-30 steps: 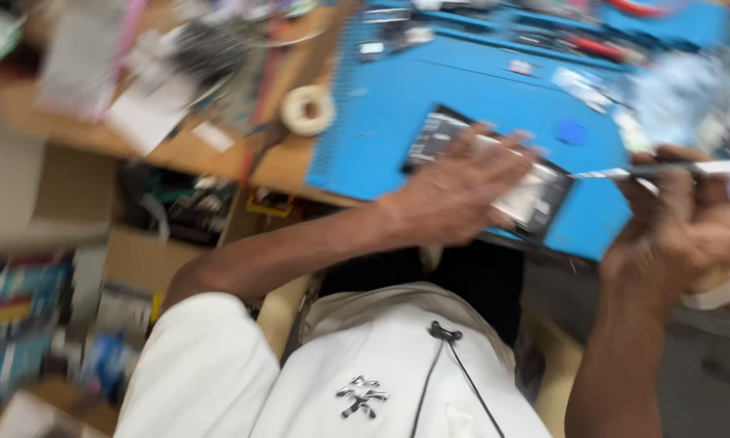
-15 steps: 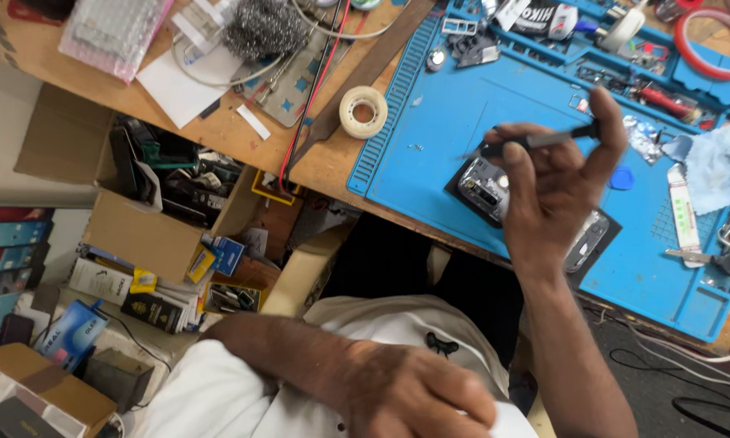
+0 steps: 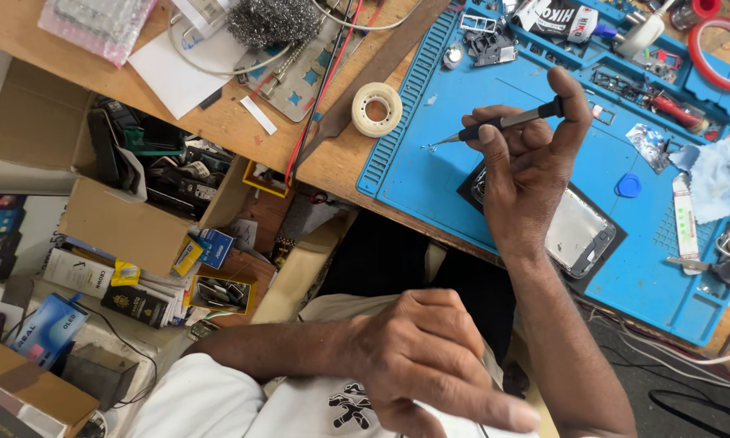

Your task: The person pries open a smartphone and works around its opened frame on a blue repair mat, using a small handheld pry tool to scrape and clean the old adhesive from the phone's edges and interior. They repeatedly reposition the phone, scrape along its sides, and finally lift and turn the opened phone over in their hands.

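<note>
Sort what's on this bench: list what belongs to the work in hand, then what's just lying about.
In hand:
- right hand holding a fine-tipped tool
- opened phone under that hand
- blue work mat beneath it
- left hand, down at the lap, holding nothing

Lying about:
- tape roll
- steel wool
- red tape ring
- blue cloth
- cardboard box of parts

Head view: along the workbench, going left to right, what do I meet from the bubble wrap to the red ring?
Bubble wrap → steel wool → tape roll → right hand holding a screwdriver over the blue mat → blue pick → red ring.
</note>
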